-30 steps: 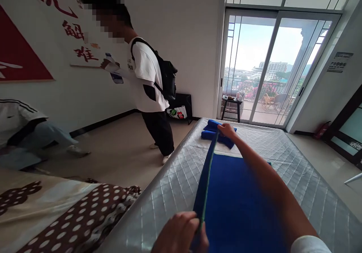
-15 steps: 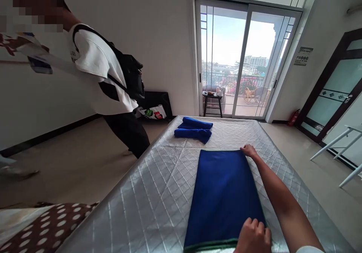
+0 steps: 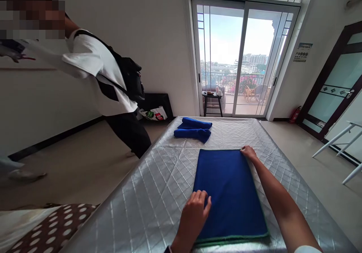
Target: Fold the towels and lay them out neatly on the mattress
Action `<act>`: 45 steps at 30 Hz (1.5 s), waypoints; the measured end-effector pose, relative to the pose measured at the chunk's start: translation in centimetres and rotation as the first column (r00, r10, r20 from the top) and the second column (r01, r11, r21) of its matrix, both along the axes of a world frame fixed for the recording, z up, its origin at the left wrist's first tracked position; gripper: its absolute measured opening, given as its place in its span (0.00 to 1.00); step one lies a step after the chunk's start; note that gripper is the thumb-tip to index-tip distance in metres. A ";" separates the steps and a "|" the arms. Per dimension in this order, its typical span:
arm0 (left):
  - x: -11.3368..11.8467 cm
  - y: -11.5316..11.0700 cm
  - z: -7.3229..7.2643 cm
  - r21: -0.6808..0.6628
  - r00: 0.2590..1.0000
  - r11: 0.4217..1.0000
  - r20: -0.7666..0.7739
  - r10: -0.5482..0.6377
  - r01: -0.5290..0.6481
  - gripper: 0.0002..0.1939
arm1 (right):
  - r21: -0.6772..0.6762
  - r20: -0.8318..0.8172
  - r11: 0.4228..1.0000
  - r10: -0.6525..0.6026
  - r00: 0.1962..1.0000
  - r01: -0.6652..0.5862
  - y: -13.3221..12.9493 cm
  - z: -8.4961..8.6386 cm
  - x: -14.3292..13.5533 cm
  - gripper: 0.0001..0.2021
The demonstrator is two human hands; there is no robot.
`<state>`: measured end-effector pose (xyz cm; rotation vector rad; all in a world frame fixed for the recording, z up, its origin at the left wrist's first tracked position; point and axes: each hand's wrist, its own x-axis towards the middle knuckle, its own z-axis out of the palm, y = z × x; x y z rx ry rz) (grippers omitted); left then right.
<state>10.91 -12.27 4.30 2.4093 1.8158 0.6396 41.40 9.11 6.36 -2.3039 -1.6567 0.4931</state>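
A folded blue cloth [image 3: 229, 196] with green edging lies flat on the silver quilted mattress cover [image 3: 152, 204]. My right hand [image 3: 249, 152] pinches its far right corner. Over the cloth's left edge, toward the near end, is my left hand [image 3: 195, 211], fingers curved and thumb apart, holding nothing. Two rolled or bunched blue cloths [image 3: 194, 129] lie farther off, beyond the folded one.
At the left a person in a white shirt with a black backpack [image 3: 128, 75] leans forward. Brown polka-dot fabric [image 3: 53, 228] is at the lower left, a white-legged stool [image 3: 336, 140] at the right. Sliding glass doors [image 3: 243, 60] stand behind the bed.
My left hand has moved from the cloth's near right corner to its left edge, and its fingers have parted. My right hand stays at the far right corner.
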 end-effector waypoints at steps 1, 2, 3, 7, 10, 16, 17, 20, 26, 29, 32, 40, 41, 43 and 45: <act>-1.7 0.9 0.2 -0.051 0.999 0.997 -0.001 0.050 -0.050 0.12 | 0.005 -0.006 1.000 0.002 1.000 -0.002 0.0 0.0 0.0 0.18; -3.2 1.8 0.3 -0.109 0.997 0.991 -0.001 0.080 -0.080 0.12 | 0.011 -0.013 1.000 0.003 1.000 -0.003 0.1 -0.1 -0.1 0.18; -4.4 2.7 0.3 -0.172 0.996 0.981 0.002 0.093 -0.091 0.11 | 0.018 -0.021 1.000 0.005 1.000 -0.005 0.1 -0.1 -0.1 0.17; -6.5 7.0 0.7 -0.358 0.997 0.932 0.037 0.065 -0.048 0.13 | 0.064 -0.064 0.998 0.008 0.998 -0.004 0.4 0.1 -0.2 0.15; -6.3 11.1 1.2 -0.361 0.992 0.930 0.071 0.107 -0.074 0.16 | 0.106 -0.119 0.994 0.015 0.993 -0.002 0.5 0.3 -0.1 0.13; -4.0 19.6 2.0 -0.319 0.968 0.937 0.157 0.198 -0.140 0.23 | 0.185 -0.275 0.983 0.068 0.959 -0.017 0.2 0.8 0.6 0.10; -3.5 20.7 2.1 -0.319 0.961 0.937 0.184 0.205 -0.138 0.24 | 0.200 -0.299 0.980 0.082 0.951 -0.021 0.1 1.0 0.7 0.10; -2.6 23.1 2.4 -0.330 0.935 0.936 0.280 0.217 -0.118 0.25 | 0.243 -0.366 0.969 0.135 0.921 -0.045 -0.1 1.6 1.0 0.09; -3.9 24.0 4.2 -0.295 0.829 0.955 0.524 0.196 -0.038 0.27 | 0.320 -0.465 0.940 0.262 0.845 -0.116 -1.1 3.9 1.3 0.12; -5.6 23.6 6.3 -0.234 0.745 0.972 0.650 0.149 0.010 0.30 | 0.376 -0.512 0.920 0.309 0.802 -0.114 -2.2 6.2 1.3 0.16; -7.4 22.9 9.8 -0.147 0.670 0.988 0.739 0.078 0.047 0.32 | 0.487 -0.537 0.867 0.389 0.748 -0.102 -3.9 9.6 1.0 0.22; -9.9 15.5 23.3 0.210 0.540 0.978 0.821 -0.187 0.020 0.18 | 0.696 -0.356 0.713 0.443 0.823 -0.083 -12.9 21.9 -0.4 0.27; -10.0 14.2 24.9 0.248 0.532 0.969 0.819 -0.214 0.008 0.15 | 0.716 -0.333 0.693 0.446 0.831 -0.085 -14.2 23.2 -0.5 0.26; -10.0 11.9 27.5 0.305 0.512 0.952 0.818 -0.261 -0.003 0.09 | 0.750 -0.296 0.655 0.456 0.839 -0.091 -16.8 25.5 -0.9 0.26; -9.9 10.2 29.4 0.331 0.487 0.944 0.825 -0.285 -0.007 0.06 | 0.773 -0.265 0.625 0.475 0.839 -0.110 -19.0 27.1 -1.4 0.25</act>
